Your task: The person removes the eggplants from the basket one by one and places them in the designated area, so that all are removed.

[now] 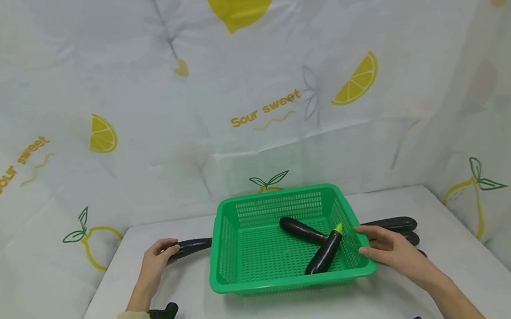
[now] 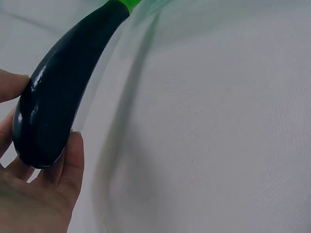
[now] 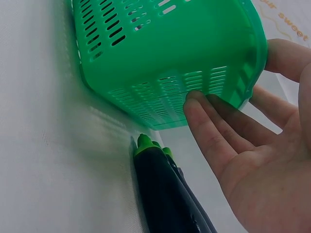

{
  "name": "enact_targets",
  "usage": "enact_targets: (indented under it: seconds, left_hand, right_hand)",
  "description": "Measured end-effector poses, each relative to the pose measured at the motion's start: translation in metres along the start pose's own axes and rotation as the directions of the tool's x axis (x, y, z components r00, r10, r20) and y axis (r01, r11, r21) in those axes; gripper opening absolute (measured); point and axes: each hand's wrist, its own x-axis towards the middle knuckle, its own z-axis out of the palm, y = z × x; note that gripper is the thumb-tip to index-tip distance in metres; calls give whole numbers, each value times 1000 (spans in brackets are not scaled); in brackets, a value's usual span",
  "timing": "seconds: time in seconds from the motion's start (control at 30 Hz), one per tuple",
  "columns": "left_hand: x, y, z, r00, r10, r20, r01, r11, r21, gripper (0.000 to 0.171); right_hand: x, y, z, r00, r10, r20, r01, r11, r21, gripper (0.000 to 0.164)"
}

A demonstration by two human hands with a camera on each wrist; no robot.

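A green plastic basket (image 1: 297, 280) stands mid-table with two dark eggplants inside, one eggplant (image 1: 326, 253) with its green stem end resting across the other eggplant (image 1: 297, 228). To its left, my left hand (image 1: 153, 266) grips an eggplant (image 2: 63, 82) near its rounded end, thumb on one side and fingers on the other. That eggplant's green stem end points toward the basket; in the head view the basket hides it. My right hand (image 1: 393, 252) pinches the basket's right rim between thumb and fingers, with other fingertips near the outer wall in the right wrist view.
Several eggplants (image 1: 394, 224) lie on the white table right of the basket, partly behind my right hand. A wall covering (image 1: 159, 140) with lemon prints encloses the back and sides. Dark wrist-camera parts (image 1: 163, 314) show at my wrists.
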Motion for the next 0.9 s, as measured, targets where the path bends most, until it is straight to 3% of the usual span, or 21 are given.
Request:
enact_targets:
  seconds: [0.43, 0.9]
  left_hand:
    - [7, -7, 24, 999, -29, 33, 27, 997, 71, 39]
    - [14, -11, 34, 999, -25, 42, 17, 985, 173, 35]
  right_hand:
    - [-1, -1, 0, 1000, -10, -6, 10, 1000, -4, 60]
    - [0, 0, 0, 1000, -13, -5, 13, 1000, -9, 60]
